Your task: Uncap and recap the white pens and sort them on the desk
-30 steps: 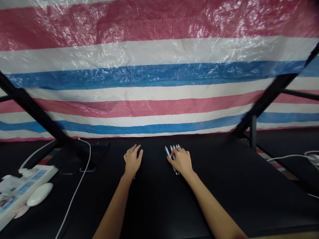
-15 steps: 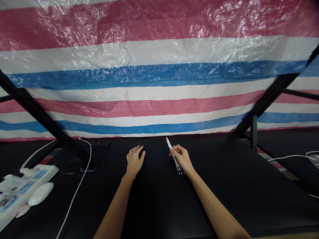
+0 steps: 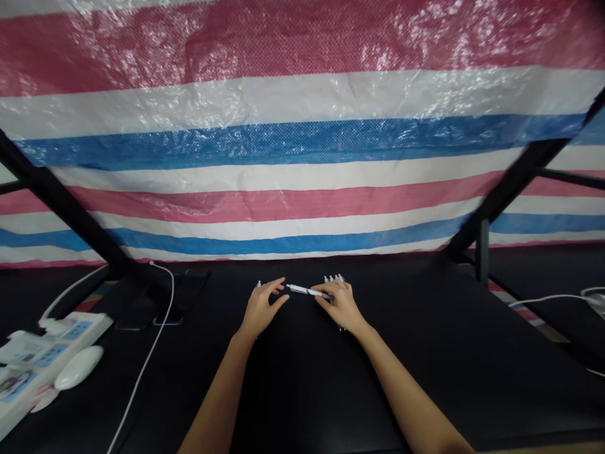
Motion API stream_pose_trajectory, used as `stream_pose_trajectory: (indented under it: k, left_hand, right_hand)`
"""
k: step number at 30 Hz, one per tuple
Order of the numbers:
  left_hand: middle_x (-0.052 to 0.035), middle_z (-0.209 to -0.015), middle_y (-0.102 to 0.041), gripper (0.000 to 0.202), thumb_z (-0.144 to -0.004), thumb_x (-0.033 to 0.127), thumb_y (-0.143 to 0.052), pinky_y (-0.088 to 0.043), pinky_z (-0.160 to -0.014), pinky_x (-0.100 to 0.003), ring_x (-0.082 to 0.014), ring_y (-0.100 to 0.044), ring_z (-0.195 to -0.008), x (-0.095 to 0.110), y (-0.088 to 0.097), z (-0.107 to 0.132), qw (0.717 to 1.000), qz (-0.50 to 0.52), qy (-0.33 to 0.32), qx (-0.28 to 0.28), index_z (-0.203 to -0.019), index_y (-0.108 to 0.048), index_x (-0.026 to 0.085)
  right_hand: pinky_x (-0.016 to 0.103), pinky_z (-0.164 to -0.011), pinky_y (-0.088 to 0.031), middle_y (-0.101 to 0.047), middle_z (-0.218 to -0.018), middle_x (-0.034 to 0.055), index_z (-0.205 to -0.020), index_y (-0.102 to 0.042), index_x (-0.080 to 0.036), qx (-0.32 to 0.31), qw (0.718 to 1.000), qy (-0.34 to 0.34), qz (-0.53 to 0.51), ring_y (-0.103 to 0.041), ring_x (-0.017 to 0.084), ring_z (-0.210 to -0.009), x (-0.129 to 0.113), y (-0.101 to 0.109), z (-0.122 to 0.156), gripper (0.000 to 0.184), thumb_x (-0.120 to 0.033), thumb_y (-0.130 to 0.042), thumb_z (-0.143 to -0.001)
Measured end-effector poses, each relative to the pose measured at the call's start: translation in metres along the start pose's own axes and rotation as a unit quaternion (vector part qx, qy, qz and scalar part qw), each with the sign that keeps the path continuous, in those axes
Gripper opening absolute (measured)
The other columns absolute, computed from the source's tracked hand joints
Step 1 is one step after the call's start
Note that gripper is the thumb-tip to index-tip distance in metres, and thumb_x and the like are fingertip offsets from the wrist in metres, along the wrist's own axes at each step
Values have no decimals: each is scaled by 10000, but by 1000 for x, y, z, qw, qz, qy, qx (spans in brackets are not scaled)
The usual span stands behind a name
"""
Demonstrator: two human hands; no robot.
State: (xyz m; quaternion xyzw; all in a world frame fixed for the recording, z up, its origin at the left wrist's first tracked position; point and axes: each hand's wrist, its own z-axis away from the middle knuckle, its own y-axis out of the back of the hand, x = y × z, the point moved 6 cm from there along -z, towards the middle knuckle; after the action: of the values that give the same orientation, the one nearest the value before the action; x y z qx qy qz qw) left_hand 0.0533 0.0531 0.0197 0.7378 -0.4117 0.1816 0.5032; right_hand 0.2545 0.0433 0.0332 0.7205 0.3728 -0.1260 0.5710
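White pen [image 3: 307, 291] is held in R hand [image 3: 341, 307], pinched at its right end by thumb + fingers, lying approx. horizontal above black tabletop [image 3: 302, 391], free end pointing left. L hand [image 3: 262, 310] is open, fingers spread, nothing gripped; its fingertips [image 3: 282, 284] are just beside pen's left end, contact can't be confirmed. Bunch of white pens [image 3: 333, 278] sits under/just far of R hand, mostly covered by it; exact count can't be told. Single white pen end [image 3: 258, 284] is seen just far of L hand, rest hidden.

Left side of table: white power strip [image 3: 57, 353] near edge, white mouse [image 3: 79, 367] beside it, white cable [image 3: 155, 302] run from far left toward near edge. Dark phone [image 3: 179, 296] lies far left, under cable. Right side: white cable [image 3: 553, 297] past table edge. Far side: red/white/blue striped tarp [image 3: 302, 145] is hung behind black diagonal frame bars [image 3: 61, 202].
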Motion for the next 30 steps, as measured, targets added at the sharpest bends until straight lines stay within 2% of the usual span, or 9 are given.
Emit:
stream_pose_trajectory:
  k: [3, 8, 15, 30]
  left_hand:
    - [-17, -893, -668, 283, -785, 325, -583, -493, -774, -346, -149, -621, -749, 2, -2, 1, 1000, 15, 5, -15, -1053, -614, 240]
    - [-22, -820, -651, 170, -807, 314, -553, -484, -721, -296, -149, -605, -738, 4, -1, -1, 1000, 20, 4, -23, -896, -657, 212]
    - [-23, -817, -626, 137, -820, 272, -531, -471, -745, -292, -146, -592, -745, 10, 5, -2, 999, 43, -10, -2, -854, -644, 202]
    - [-34, -949, -566, 111, -860, 244, -447, -433, -818, -312, -168, -538, -901, 6, -2, 0, 999, 7, 6, -45, -870, -551, 208]
  right_hand:
    - [407, -871, -292, -687, -977, 28, -1001, -658, -281, -21, 999, 27, 19, -539, 216, -924, -4, -4, 1, 218, -261, -504, -848]
    - [411, -882, -289, -683, -996, 27, -1026, -654, -292, -19, 999, 41, 20, -534, 219, -939, -5, -5, 2, 232, -268, -486, -868]
    - [391, -874, -304, -685, -982, 22, -1016, -662, -283, -3, 1000, 31, -3, -540, 209, -926, -3, -3, 1, 219, -283, -506, -862]
    - [389, -883, -310, -693, -981, 19, -1017, -667, -286, -3, 999, 37, 5, -552, 203, -922, -3, -4, 1, 218, -265, -520, -857]
